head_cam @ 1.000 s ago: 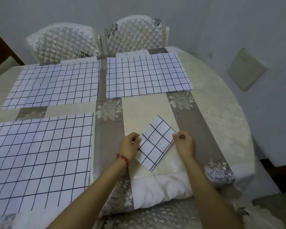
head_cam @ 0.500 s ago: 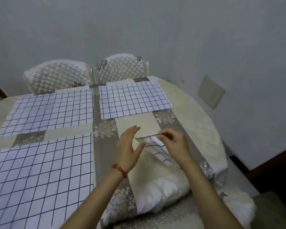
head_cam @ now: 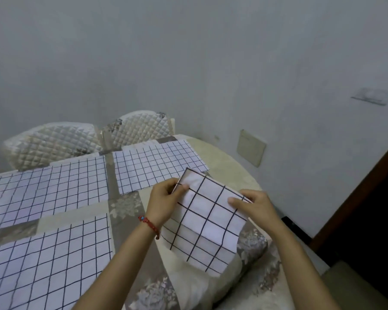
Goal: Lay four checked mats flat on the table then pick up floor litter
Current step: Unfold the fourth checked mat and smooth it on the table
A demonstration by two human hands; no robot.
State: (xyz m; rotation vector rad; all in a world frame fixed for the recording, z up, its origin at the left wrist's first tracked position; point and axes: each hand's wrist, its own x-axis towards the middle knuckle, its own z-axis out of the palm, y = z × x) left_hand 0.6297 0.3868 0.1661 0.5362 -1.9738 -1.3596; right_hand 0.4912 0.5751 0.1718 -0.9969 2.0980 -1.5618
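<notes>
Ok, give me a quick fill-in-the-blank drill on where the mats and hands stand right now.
1. The number of checked mats already lying flat on the table is ____.
2. The folded mat is held by ____ hands, the left hand and the right hand.
3. The red bracelet sits on the ____ wrist.
4. Behind the table stand ____ quilted chairs.

Missing words: three; both; left; two

Both forearms are extended forward. The left hand (head_cam: 164,201) is curled, thumb on top, pinching; the right hand (head_cam: 253,205) is likewise closed in a pinch.
</notes>
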